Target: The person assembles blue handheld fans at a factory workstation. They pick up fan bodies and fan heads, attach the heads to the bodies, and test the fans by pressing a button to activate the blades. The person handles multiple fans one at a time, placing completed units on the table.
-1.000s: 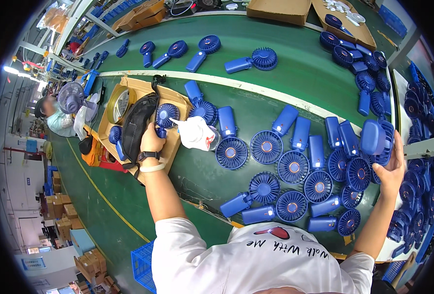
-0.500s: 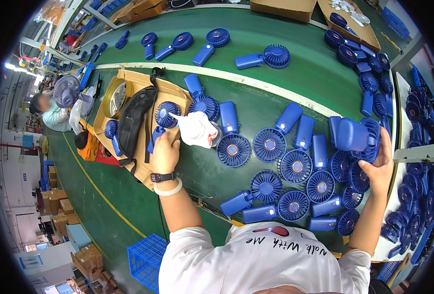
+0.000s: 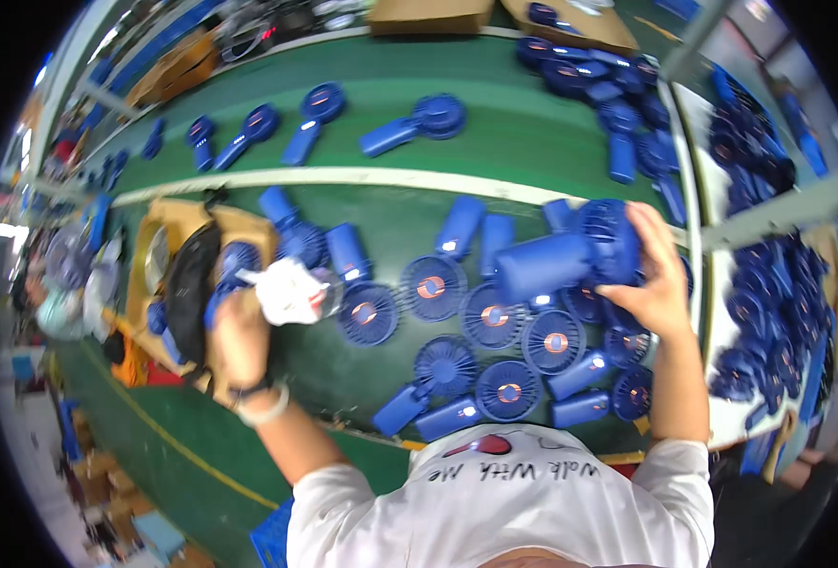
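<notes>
My right hand (image 3: 660, 275) grips a blue handheld fan (image 3: 546, 268) by its round head, above the table. The fan's thick handle points left, over the other fans. At the left, my left hand (image 3: 241, 346), smeared by motion, is at the handle of another blue fan (image 3: 239, 257) lying in a cardboard tray (image 3: 173, 213); its fingertips are hidden. Beside that hand stands a white nozzle bottle (image 3: 291, 292) with white wrapping. Several blue fans (image 3: 433, 287) lie across the table before me, many with the round grille up.
A black bag (image 3: 194, 284) lies in the tray. Beyond a white rail, more fans (image 3: 322, 102) lie on a green belt. A fan pile (image 3: 617, 95) is at the far right, beside a metal post (image 3: 783, 210). Another person (image 3: 59, 308) is at the far left.
The whole view has shifted, so the scene sits further left. The fan in my right hand has turned, its handle now pointing left. My left hand stays by the fan in the tray.
</notes>
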{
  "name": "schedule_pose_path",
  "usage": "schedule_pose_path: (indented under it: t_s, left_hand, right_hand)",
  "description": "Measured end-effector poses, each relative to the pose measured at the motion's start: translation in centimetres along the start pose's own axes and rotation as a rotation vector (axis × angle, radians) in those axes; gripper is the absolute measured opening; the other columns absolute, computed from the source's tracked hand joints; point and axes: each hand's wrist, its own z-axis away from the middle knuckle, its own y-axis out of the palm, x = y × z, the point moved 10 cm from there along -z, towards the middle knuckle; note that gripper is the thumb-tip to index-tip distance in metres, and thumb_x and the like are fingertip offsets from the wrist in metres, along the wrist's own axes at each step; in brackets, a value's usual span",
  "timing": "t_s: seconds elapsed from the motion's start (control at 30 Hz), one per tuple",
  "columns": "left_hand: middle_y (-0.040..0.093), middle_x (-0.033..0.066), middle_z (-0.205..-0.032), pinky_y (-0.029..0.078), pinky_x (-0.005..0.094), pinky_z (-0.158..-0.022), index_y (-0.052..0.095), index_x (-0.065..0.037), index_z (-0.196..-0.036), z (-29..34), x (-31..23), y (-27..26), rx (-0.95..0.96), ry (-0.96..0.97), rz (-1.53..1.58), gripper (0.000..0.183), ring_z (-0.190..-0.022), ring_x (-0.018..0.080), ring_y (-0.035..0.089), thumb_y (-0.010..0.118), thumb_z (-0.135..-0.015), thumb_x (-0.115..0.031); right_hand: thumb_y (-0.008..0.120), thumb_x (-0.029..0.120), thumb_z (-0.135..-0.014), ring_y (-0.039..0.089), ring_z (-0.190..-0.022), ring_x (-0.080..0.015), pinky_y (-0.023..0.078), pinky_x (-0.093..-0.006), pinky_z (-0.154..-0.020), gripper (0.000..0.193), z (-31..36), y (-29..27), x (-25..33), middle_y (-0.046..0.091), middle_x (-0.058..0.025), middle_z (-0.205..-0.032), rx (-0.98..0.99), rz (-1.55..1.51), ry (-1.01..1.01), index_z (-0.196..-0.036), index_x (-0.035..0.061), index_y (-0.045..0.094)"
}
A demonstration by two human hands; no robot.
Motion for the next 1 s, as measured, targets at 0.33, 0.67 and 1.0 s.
schedule_pose_path:
  t_s: [0.33,0.67,1.0]
  left_hand:
    - [0.051,0.0155,-0.122,0.048,0.0313,-0.082,0.038,0.004,-0.126,11.6,-30.0,4.9,1.310,0.267,1.523,0.052,-0.101,0.0199,0.057,0.043,-0.094,-0.038]
    - [0.049,0.0159,-0.114,0.055,0.0412,-0.073,0.015,-0.014,-0.142,10.2,-36.7,9.5,1.540,0.031,2.088,0.072,-0.097,0.0253,0.058,0.035,-0.088,-0.058]
    - [0.048,0.0146,-0.123,0.045,0.0425,-0.090,0.027,-0.009,-0.135,7.9,-35.7,10.1,1.271,0.166,1.886,0.061,-0.107,0.0251,0.054,0.057,-0.088,-0.031]
  right_hand:
    - [0.074,-0.002,-0.054,0.047,-0.116,-0.0351,0.041,-0.0405,-0.097,0.073,-1.5,1.7,8.6,0.045,-0.0177,-0.126,0.274,0.036,-0.625,-0.123,0.0060,0.050]
    - [0.066,0.030,-0.078,0.056,-0.104,-0.0381,0.047,-0.0419,-0.087,0.054,-12.2,-0.7,-20.5,0.056,-0.0229,-0.114,0.154,0.668,0.534,-0.119,0.0006,0.046]
    - [0.066,0.029,-0.079,0.060,-0.100,-0.0354,0.052,-0.0420,-0.083,0.057,-10.1,2.0,-22.9,0.057,-0.0213,-0.110,0.110,-0.477,0.707,-0.114,-0.0077,0.040]
